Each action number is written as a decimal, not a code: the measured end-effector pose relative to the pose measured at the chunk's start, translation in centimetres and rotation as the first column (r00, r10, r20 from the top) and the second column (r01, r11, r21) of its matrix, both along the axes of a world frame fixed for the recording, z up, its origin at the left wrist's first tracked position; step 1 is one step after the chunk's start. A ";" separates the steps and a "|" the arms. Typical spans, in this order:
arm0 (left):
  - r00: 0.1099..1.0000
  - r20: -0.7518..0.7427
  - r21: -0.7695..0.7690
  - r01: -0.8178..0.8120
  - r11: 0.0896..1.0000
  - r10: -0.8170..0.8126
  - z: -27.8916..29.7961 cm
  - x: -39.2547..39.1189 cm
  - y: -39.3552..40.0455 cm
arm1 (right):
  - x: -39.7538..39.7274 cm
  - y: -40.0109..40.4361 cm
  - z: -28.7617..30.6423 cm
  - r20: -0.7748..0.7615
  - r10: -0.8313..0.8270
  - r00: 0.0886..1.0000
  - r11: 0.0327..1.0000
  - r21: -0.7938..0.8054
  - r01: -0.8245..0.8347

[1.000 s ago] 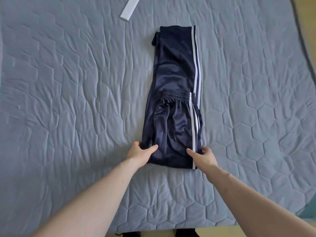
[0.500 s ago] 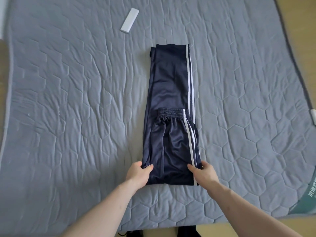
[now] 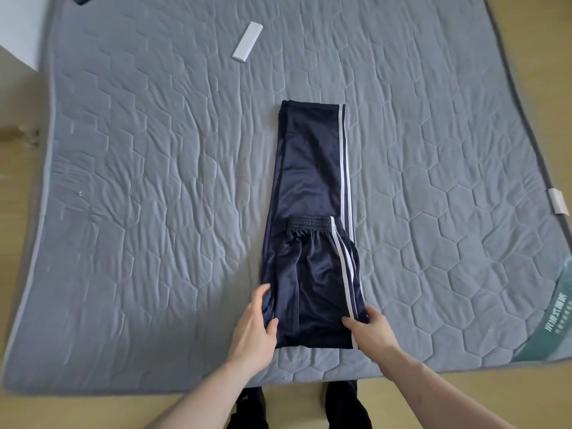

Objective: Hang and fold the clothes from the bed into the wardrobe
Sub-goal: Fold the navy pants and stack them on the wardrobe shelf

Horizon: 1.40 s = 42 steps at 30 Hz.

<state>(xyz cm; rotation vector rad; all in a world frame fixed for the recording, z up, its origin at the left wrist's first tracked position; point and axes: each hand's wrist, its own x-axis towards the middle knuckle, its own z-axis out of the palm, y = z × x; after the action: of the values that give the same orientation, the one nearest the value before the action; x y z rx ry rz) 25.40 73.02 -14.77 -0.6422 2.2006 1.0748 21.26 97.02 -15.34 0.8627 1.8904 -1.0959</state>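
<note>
Navy track pants (image 3: 312, 193), white side stripes, folded waistband-up, apparently satin

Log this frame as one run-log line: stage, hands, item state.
stage: folding | left hand: grips near-left corner of navy track pants | right hand: grips near-right corner | pants: waistband folded up over legs, flat on mattress

I see a grey quilted mattress (image 3: 154, 212) lying on a pale wooden floor (image 3: 93, 410). Navy track pants (image 3: 312, 181) with white side stripes lie folded lengthwise near its middle, waistband turned back over the legs. A white rectangular remote-like object (image 3: 247, 41) rests well apart toward the far edge.
</note>
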 end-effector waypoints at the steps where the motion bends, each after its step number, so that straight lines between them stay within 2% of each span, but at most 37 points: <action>1: 0.996 -0.039 -0.020 0.074 0.997 -0.075 0.2 0.3 0.0 | 0.1 -0.2 0.3 -0.015 0.000 1.000 1.000 0.000 0.000; 3: 0.988 -0.039 -0.038 0.150 0.988 -0.151 0.5 0.5 -0.2 | 0.4 -0.5 0.9 -0.036 0.011 0.999 1.000 -0.002 -0.011; 10: 0.983 0.144 0.112 0.097 0.989 -0.112 3.1 3.1 -1.8 | 3.8 -1.1 3.3 -0.007 0.014 1.000 1.000 0.005 -0.014; 12: 0.969 0.170 0.137 0.157 0.978 -0.180 3.8 4.9 -2.1 | 5.1 -1.2 4.0 0.009 0.003 1.000 1.000 0.002 -0.003; 15: 0.931 0.126 0.020 0.342 0.940 -0.342 4.7 7.8 -2.4 | 7.1 -1.1 5.5 0.054 -0.008 0.999 1.000 -0.004 0.009; 18: 0.947 0.053 -0.073 0.321 0.944 -0.318 5.7 9.9 -2.4 | 9.1 -0.9 7.0 0.063 0.031 0.997 0.999 0.019 -0.033; 24: 0.919 0.025 -0.063 0.394 0.917 -0.393 7.5 11.1 -2.6 | 10.8 0.3 10.4 -0.097 0.161 0.982 0.987 -0.003 -0.163; 28: 0.890 -0.065 -0.031 0.451 0.892 -0.452 8.5 8.6 -3.3 | 9.0 1.0 11.5 -0.072 0.067 0.995 0.995 -0.072 -0.072; 31: 0.922 -0.120 0.015 0.372 0.928 -0.368 9.8 4.7 -3.6 | 5.6 1.6 11.8 -0.046 -0.065 0.997 0.990 -0.130 0.058; 35: 0.986 -0.059 0.230 0.167 0.959 -0.158 10.9 -1.4 -4.0 | 0.0 1.8 11.6 -0.050 -0.181 0.982 0.967 -0.194 0.168; 40: 0.991 -0.133 0.141 -0.004 0.990 0.023 8.7 -9.2 -4.2 | -8.0 1.0 10.9 -0.046 -0.166 0.985 0.955 -0.255 0.149; 42: 0.984 -0.160 0.142 -0.055 0.988 0.077 7.9 -12.4 -4.2 | -11.2 0.8 10.7 -0.041 -0.109 0.993 0.949 -0.301 0.092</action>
<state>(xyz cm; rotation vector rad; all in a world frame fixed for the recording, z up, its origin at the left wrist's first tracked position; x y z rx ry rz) 12.97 68.81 -6.88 -0.5872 2.2327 1.3443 10.04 97.87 -4.69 0.7666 1.6814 -1.4400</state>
